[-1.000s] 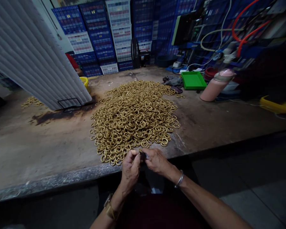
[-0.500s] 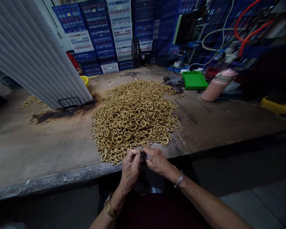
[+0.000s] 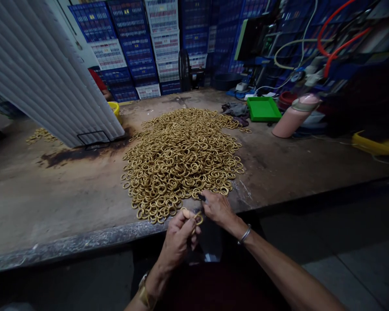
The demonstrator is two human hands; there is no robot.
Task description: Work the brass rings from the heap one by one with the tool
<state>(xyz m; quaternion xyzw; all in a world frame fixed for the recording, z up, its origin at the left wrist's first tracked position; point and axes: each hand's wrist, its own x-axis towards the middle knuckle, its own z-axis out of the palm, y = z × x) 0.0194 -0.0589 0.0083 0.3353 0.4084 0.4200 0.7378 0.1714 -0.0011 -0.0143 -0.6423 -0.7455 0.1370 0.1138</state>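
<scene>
The table (image 3: pixel 68 194) spans the scene, scuffed and stained, and a ribbed panel (image 3: pixel 65 86) leans in from the left. Centre stage is the pile (image 3: pixel 181 160) of brass-coloured rings, spread right down toward the near edge, with a green tray (image 3: pixel 264 109) at far right.

And here are the hands, apart from each other! The left hand (image 3: pixel 179 237) is curled, thumb and fingers pinching a ring; whether a second one hides in that grip, I can't tell. The right hand (image 3: pixel 218 209) is closed around a small dark tool (image 3: pixel 201 197), its kind too small to make out.

Good form here, I'd say, means a firm thumb on that ring, as smooth round metal could twist away, its rim turned outward for a clear look, and the tool kept off the left fingertips.

So where is it? That ring (image 3: pixel 199 219) pokes out at the right of the left fingertips, by the table's near edge, nearer than the pile and just to the near left of the right hand, not touching it.
</scene>
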